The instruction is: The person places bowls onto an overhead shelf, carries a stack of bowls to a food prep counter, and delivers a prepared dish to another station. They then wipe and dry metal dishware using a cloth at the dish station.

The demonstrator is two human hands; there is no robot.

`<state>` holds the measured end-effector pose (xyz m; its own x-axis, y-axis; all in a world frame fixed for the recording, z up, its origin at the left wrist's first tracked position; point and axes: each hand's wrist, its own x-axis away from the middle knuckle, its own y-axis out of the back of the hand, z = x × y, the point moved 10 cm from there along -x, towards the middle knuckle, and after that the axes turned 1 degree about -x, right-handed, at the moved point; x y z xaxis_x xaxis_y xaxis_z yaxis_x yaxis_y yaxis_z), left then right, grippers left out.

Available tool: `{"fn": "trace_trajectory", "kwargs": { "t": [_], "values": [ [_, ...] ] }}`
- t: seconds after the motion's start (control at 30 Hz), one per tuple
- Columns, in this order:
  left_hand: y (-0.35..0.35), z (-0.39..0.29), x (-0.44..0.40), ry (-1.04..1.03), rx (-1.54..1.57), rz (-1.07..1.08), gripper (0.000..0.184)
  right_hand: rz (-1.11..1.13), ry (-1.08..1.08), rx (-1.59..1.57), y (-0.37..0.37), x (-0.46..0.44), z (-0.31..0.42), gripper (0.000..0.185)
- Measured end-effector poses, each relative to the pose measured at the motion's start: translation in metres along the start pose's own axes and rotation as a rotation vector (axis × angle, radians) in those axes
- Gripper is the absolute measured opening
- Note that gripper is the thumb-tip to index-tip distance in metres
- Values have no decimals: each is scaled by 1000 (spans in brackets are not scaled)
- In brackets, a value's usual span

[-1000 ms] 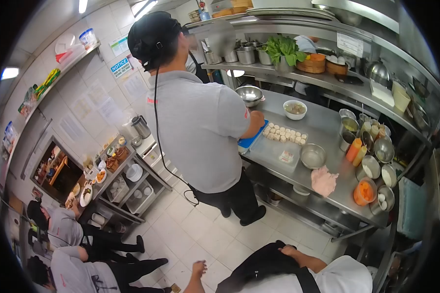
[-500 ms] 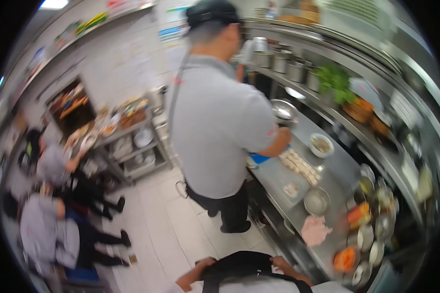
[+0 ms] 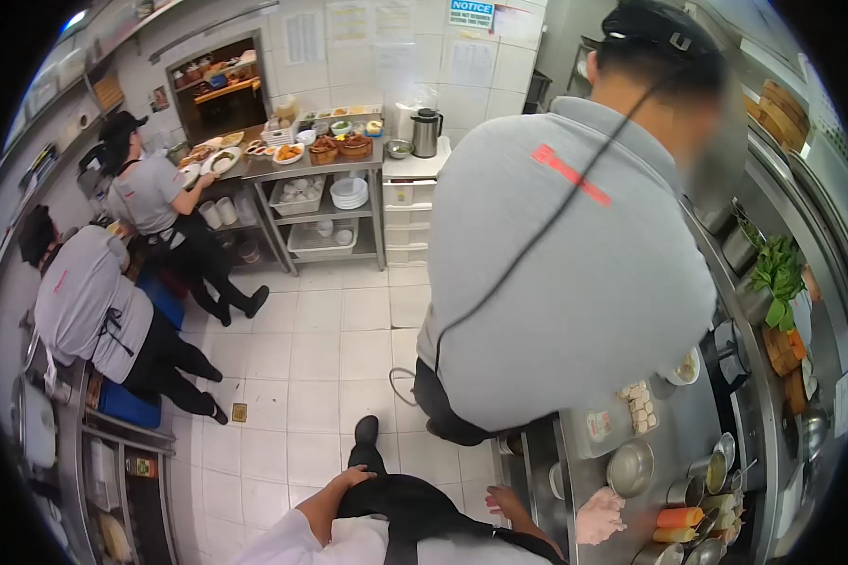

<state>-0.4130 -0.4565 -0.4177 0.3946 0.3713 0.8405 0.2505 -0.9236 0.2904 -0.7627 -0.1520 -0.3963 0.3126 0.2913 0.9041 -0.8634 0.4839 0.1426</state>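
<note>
My left hand (image 3: 356, 475) is at the left edge of my black apron (image 3: 410, 494), with its fingers bent against the cloth. My right hand (image 3: 505, 502) hangs off the apron's right side, beside the steel counter's front. Its fingers are apart and I see nothing held in them. To its right on the counter lies a pale pink, flat, crumpled piece (image 3: 600, 516), apart from the hand. A round steel bowl (image 3: 630, 469) stands just behind it.
A co-worker in a grey shirt (image 3: 565, 273) stands close ahead, hiding part of the counter (image 3: 674, 438). Several white pieces (image 3: 639, 410) sit there, with sauce containers (image 3: 678, 518) nearer. Two more co-workers stand left (image 3: 94, 292), by shelves. White floor tiles (image 3: 316, 358) lie between.
My view has swung to the left and I am closer to the co-worker ahead. My right hand has come away from the apron; my left hand stays at it. A foot now shows ahead of me.
</note>
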Motion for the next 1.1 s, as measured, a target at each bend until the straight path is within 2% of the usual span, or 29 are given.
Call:
{"fn": "trace_trajectory", "kwargs": {
  "t": [0.07,0.13,0.17,0.2,0.23,0.27,0.3,0.33,0.37,0.43,0.53,0.63,0.67,0.77,0.83,0.9,0.97,1.0,1.07,1.1],
  "values": [
    [23,-16,-11,2,-110,-17,83,56,100,-17,-30,10,47,40],
    [53,-17,-36,25,-230,-18,87,122,79,-58,-60,11,65,46],
    [61,-22,-44,31,-329,69,88,151,72,-78,-74,4,75,49],
    [71,-29,-55,36,-433,155,88,125,-5,-50,-87,-3,71,41],
    [83,-35,-65,-18,-525,254,80,174,-34,-106,-104,-5,65,39],
    [82,-33,-87,-214,-751,443,71,121,253,182,-114,-31,66,40],
    [98,-25,-109,-260,-755,513,65,95,278,129,-143,-54,104,40],
    [134,-34,-109,-197,-734,469,71,71,270,69,-175,-77,142,41],
    [182,-24,-109,148,-441,231,78,44,243,11,-199,-89,168,42],
    [219,-40,-129,-54,-560,412,82,-5,94,-78,-221,-60,146,44],
    [277,-39,-154,-25,-365,471,85,-33,-48,-218,-269,-30,154,47],
    [334,-84,-182,-193,-676,506,74,-53,-134,-358,-304,-21,173,51],
    [352,-102,-193,-337,-920,478,66,-53,-157,-404,-323,-21,177,52],
    [417,-158,-223,-389,-1052,456,58,-11,-226,-491,-384,-32,193,55],
    [475,-193,-209,90,-42,374,41,-53,-290,-680,-389,21,240,57],
    [487,-266,-196,63,279,612,36,-63,-397,-577,-394,36,246,57],
    [496,-361,-85,-106,251,899,41,-7,-507,-545,-405,5,202,58],
    [496,-380,-63,-88,257,969,43,-46,-469,-609,-404,-7,190,56],
    [501,-384,-34,-31,277,1096,47,-138,-349,-705,-408,-24,174,50],
    [508,-372,-46,50,192,966,50,-218,-241,-748,-397,-37,184,46]
  ]
}}
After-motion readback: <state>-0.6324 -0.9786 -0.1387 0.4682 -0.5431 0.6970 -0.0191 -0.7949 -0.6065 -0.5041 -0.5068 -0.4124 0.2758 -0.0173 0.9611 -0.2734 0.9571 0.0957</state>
